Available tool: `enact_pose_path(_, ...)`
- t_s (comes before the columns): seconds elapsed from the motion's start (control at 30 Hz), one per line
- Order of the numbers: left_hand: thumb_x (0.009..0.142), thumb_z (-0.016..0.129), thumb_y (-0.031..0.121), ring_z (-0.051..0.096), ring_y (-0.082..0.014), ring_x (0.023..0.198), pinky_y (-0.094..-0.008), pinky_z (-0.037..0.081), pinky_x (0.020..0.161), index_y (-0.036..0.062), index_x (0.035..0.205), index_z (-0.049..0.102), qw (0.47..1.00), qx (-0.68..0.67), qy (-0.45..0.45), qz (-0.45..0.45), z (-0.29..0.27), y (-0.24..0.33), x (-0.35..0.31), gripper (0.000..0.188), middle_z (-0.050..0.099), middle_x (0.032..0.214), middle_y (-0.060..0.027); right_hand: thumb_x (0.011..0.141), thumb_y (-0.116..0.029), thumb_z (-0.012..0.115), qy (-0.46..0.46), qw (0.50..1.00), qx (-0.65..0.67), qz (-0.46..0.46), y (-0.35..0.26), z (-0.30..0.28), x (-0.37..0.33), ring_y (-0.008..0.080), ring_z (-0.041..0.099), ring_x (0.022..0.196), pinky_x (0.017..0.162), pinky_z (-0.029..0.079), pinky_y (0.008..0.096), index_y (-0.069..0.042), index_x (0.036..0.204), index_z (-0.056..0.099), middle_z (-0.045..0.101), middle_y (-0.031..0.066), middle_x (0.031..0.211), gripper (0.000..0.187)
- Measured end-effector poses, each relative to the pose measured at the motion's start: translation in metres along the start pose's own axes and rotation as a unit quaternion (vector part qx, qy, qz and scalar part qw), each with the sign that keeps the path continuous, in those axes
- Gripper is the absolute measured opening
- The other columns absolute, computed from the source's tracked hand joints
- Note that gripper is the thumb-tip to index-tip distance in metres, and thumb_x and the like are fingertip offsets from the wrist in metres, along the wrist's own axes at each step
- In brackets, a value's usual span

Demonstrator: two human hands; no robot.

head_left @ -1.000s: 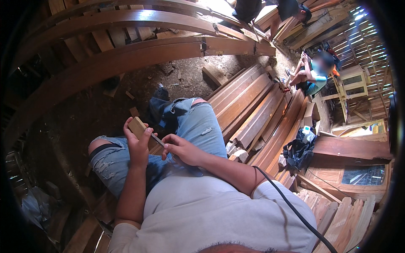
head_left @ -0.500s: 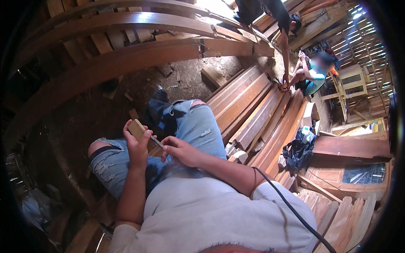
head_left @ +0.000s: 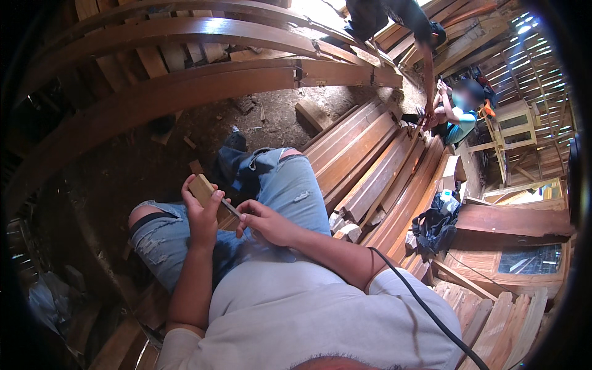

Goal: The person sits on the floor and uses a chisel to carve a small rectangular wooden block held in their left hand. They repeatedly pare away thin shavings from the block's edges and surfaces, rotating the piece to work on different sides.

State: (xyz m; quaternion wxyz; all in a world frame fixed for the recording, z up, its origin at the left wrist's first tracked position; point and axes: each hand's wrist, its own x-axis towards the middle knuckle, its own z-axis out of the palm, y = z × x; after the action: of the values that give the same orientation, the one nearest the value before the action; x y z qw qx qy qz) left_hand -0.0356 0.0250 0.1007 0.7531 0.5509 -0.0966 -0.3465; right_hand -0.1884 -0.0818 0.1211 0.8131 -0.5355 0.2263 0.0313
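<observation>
My left hand (head_left: 201, 213) is closed around a small block of light wood (head_left: 201, 189), held upright above my lap. A thin, flat, grey metal strip (head_left: 232, 208) lies against the block's side, slanting down to the right. My right hand (head_left: 265, 223) pinches the strip's lower end between thumb and fingers, close to my left knee's inner side and my shirt. I cannot make out whether the strip is a blade or a file. Below both hands are my torn blue jeans (head_left: 302, 191).
Long brown planks (head_left: 370, 148) lie stacked to the right. Curved beams (head_left: 185, 77) cross the far left. At the far right a co-worker bends down, arm (head_left: 428, 77) over the planks; another person sits beside. A black cable (head_left: 425, 308) runs over my right arm. A black bag (head_left: 431, 225) rests near the planks.
The bending co-worker's hand has moved slightly right and away, and a long thin wooden strip now shows under it. My own hands and the block have hardly moved.
</observation>
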Motion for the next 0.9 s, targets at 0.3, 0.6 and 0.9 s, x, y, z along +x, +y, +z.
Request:
enact_pose_path(0.3,0.096,0.068,0.01,0.063,-0.0177,0.103,-0.0364,0.06,0.09,0.0129,0.153,0.028,1.0,0.023,-0.017,0.006,-0.004,-0.004,0.001,0.07,0.054,0.119,-0.0104,0.109,-0.022,0.051,-0.005,1.0,0.004,0.013,-0.003,-0.002,-0.001,0.0173,0.065,0.099,0.097,0.048,0.0339,0.002,0.129,0.048,0.065,0.0092,0.102,0.031)
enact_pose_path(0.6,0.096,0.068,0.009,0.063,-0.0172,0.103,-0.036,0.06,0.09,0.0124,0.153,0.028,1.0,0.018,-0.019,0.003,-0.004,-0.003,0.001,0.07,0.054,0.118,-0.0101,0.11,-0.024,0.051,-0.005,1.0,-0.003,0.015,-0.001,-0.002,0.0,0.0175,0.066,0.1,0.097,0.048,0.0341,0.002,0.13,0.048,0.065,0.0094,0.101,0.033)
enact_pose_path(0.9,0.096,0.068,0.005,0.063,-0.0166,0.1,-0.0359,0.061,0.086,0.0118,0.152,0.028,1.0,0.012,-0.011,0.001,-0.003,-0.004,0.002,0.069,0.055,0.117,-0.0102,0.11,-0.027,0.051,-0.009,1.0,-0.005,0.013,0.004,-0.005,0.0,0.0052,0.052,0.07,0.063,0.042,0.0221,-0.006,0.134,0.048,0.071,0.0043,0.1,0.032)
